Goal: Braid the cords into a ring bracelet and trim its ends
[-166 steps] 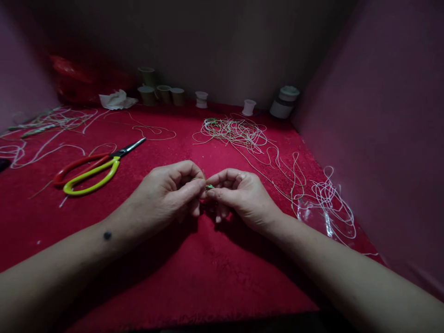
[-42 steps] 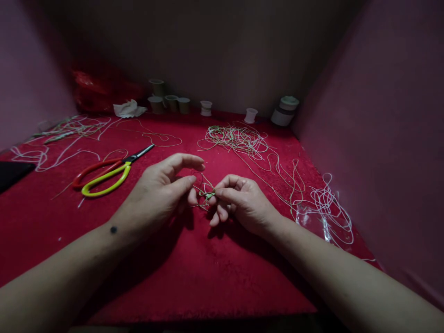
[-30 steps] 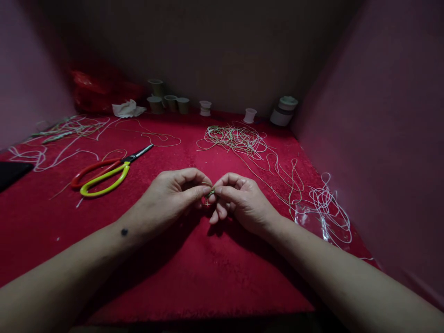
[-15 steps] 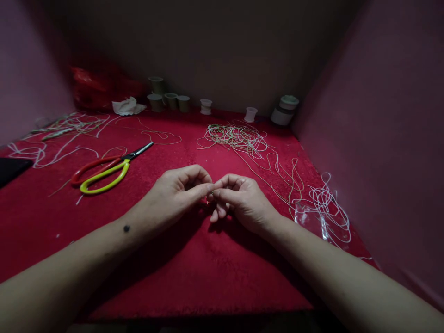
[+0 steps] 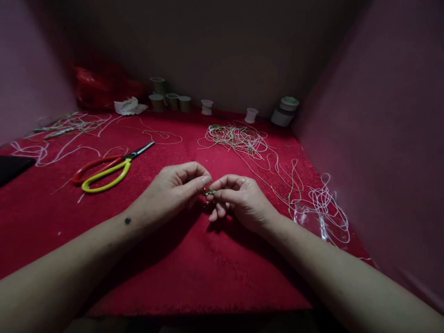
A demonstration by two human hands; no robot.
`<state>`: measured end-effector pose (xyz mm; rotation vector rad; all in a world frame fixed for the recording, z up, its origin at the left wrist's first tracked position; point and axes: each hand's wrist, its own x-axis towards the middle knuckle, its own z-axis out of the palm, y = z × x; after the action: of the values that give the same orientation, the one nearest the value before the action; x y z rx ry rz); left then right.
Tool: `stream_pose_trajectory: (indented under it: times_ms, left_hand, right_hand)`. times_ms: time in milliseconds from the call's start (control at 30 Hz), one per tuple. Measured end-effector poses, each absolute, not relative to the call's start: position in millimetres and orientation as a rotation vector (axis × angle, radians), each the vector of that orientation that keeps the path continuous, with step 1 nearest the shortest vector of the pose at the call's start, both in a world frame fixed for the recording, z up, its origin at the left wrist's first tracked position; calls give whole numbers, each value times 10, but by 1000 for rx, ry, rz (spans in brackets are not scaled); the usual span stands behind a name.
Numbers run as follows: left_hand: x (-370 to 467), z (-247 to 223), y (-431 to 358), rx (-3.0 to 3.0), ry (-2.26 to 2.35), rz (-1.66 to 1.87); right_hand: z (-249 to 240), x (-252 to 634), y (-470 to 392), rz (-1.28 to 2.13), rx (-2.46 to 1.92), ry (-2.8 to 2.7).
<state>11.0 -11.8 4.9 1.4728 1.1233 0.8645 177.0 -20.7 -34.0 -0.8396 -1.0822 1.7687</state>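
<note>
At the middle of the red cloth, my right hand [image 5: 244, 199] pinches a small green corded piece [image 5: 211, 190] between thumb and forefinger. A bit of shiny metal shows at its left end, too small to name. My left hand [image 5: 183, 187] is just left of it, thumb and forefinger pressed together near the piece. Whether those fingers hold a thread or part of the piece is hidden. Scissors [image 5: 104, 178] with one red and one yellow handle lie left of my hands, blades pointing away.
A tangle of thin cords [image 5: 239, 138] lies beyond my hands. White cord [image 5: 329, 203] and a clear plastic bag [image 5: 308, 217] are at right, more cords [image 5: 72, 125] at left. Several spools [image 5: 157, 102], a crumpled tissue [image 5: 130, 106] and a lidded jar [image 5: 285, 112] stand along the back wall.
My left fingertips have moved slightly up and left, away from the right fingertips. More of the green piece now shows between the hands.
</note>
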Motion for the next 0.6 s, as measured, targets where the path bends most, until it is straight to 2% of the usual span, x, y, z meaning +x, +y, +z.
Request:
stream_pose_trajectory:
  times_ms: [233, 600]
  left_hand:
    - [46, 41, -72, 1482, 1141, 710]
    - [59, 78, -94, 1663, 1169, 780]
  right_hand:
    - [-258, 1767, -237, 1669, -963, -1144]
    - [-264, 1756, -241, 1615, -999, -1196]
